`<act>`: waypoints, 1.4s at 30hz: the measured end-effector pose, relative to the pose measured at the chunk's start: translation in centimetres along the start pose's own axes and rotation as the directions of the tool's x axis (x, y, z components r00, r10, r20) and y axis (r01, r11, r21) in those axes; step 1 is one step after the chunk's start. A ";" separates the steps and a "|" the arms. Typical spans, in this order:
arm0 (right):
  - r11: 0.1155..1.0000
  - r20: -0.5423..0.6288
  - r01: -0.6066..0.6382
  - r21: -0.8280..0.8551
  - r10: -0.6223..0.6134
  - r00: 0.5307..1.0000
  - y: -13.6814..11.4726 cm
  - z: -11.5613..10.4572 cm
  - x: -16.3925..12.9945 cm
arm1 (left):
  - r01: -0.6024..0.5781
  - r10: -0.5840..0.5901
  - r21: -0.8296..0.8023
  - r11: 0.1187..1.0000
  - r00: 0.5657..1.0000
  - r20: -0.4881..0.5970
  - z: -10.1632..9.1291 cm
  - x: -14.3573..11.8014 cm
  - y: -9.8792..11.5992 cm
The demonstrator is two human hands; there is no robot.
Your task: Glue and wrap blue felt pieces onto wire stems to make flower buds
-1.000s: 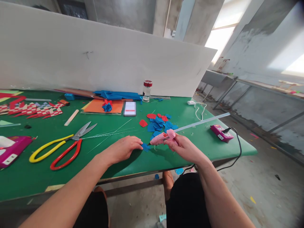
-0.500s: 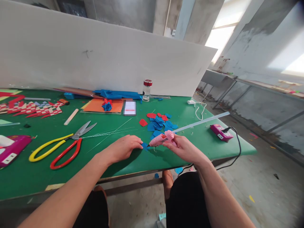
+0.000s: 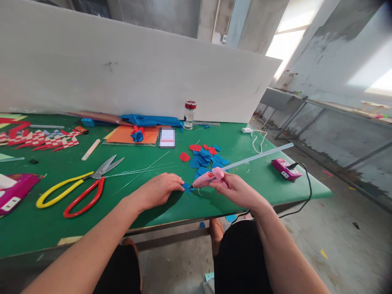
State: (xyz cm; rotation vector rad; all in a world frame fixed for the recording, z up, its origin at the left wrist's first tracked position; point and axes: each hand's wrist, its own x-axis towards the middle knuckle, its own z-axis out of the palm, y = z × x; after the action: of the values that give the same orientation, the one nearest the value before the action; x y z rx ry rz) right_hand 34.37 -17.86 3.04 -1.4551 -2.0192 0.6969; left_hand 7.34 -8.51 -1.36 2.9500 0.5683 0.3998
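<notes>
My right hand (image 3: 234,188) is wrapped round a pink hot glue gun (image 3: 206,179), with a long clear glue stick (image 3: 260,156) poking out of its back end. The nozzle touches or nearly touches a small blue petal-shaped piece (image 3: 187,187) near the table's front edge. My left hand (image 3: 163,188) has its fingers closed on the left edge of that blue piece; the fingertips partly hide it. Just beyond the glue gun lies a loose pile of blue pieces (image 3: 202,158), with several red pieces (image 3: 195,147) among them.
On the green table (image 3: 128,212), scissors (image 3: 84,185) lie left beside thin wires (image 3: 141,170). A red and blue flower (image 3: 137,134) rests on orange sheets (image 3: 119,135). A red-lidded jar (image 3: 189,115) stands behind. A purple power socket (image 3: 286,170) sits right, its black cable trailing off the edge.
The view has shifted very slightly. Both hands, the glue gun and the blue piece stay in nearly the same places.
</notes>
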 end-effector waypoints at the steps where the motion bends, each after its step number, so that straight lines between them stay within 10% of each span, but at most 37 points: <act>1: 1.000 -0.002 -0.002 -0.001 0.002 1.000 0.0 0.0 0.0 | 0.002 -0.002 0.000 1.000 1.000 -0.001 0.0 0.0 0.0; 42: 1.000 -0.015 -0.008 -0.024 0.008 1.000 -0.1 -0.2 -0.2 | 0.025 -0.026 0.003 1.000 0.999 0.028 -0.1 0.0 0.2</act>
State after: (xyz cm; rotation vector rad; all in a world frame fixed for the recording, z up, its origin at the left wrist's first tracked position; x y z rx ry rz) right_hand 34.48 -18.03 3.19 -1.4781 -2.0178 0.6652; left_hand 7.42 -8.67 -1.20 2.9428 0.6029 0.3547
